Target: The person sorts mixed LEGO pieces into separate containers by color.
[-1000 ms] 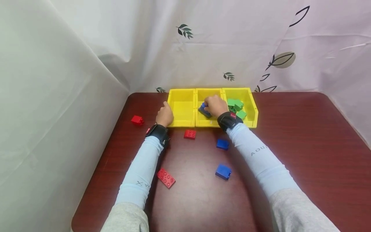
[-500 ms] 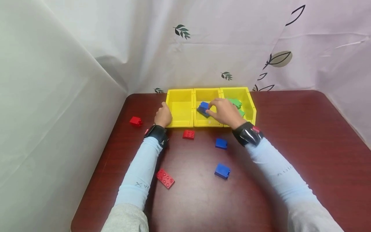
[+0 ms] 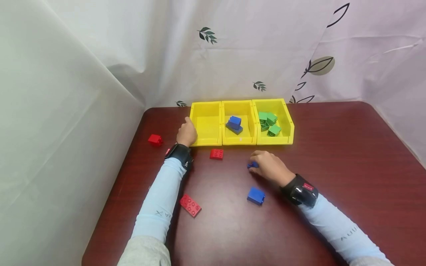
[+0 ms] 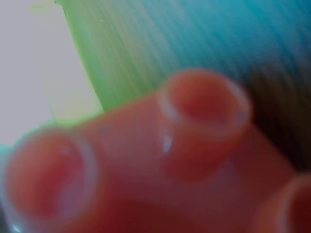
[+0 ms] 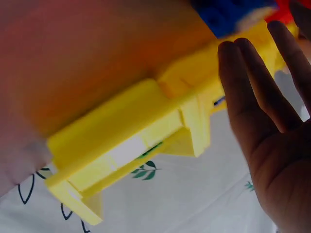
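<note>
Three joined yellow bins [image 3: 239, 142] stand at the table's back; the middle one contains blue bricks [image 3: 234, 123], the right one several green bricks [image 3: 274, 130]. Against the left bin's outer side rests my left hand [image 3: 187, 133], its fingers mostly hidden. My right hand [image 3: 270, 168] pinches a blue brick [image 3: 253, 165] in front of the bins. In the right wrist view that brick [image 5: 221, 17] is by the fingertips of my right hand [image 5: 272, 145]. A blurred red studded brick [image 4: 146, 165] fills much of the left wrist view.
Another blue brick [image 3: 256, 196] lies nearer me. Red bricks lie at the left [image 3: 155, 139], before the bins [image 3: 217, 154] and beside my left sleeve [image 3: 190, 205]. White patterned cloth [image 3: 233, 44] hangs behind the table [image 3: 229, 236].
My right hand has left the middle bin, leaving blue bricks there, and moved toward me onto a blue brick on the table. My left hand has stayed by the left bin.
</note>
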